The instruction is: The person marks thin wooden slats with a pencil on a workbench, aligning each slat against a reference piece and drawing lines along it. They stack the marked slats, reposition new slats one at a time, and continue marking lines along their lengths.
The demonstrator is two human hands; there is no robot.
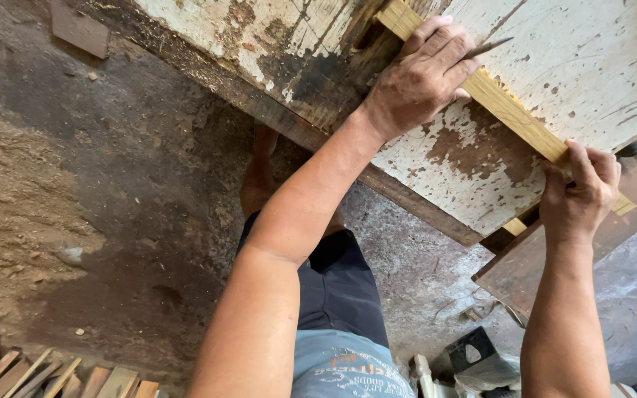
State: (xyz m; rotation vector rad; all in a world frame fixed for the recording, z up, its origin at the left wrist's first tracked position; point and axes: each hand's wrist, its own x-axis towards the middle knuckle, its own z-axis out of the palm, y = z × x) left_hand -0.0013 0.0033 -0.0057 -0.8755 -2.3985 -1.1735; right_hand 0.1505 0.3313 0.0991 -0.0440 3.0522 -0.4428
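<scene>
Two bare hands work on one long yellow wooden strip in the head view. The strip lies diagonally across a worn surface of white, flaking paint with brown patches, running from the upper middle down toward the right edge.

The left hand lies flat on the upper part of the strip, fingers close together and curled over it, pressing it down; a thin dark pointed tool, perhaps a pencil, sticks out from between its fingers. The right hand grips the lower end of the strip, thumb on top and fingers wrapped around it, near the surface's edge.

Below the surface lies a dirt floor, dark and damp in places. A bundle of wooden slats sits at the bottom left. The person's dark shorts show between the arms, and a bare foot stands under the surface's edge.
</scene>
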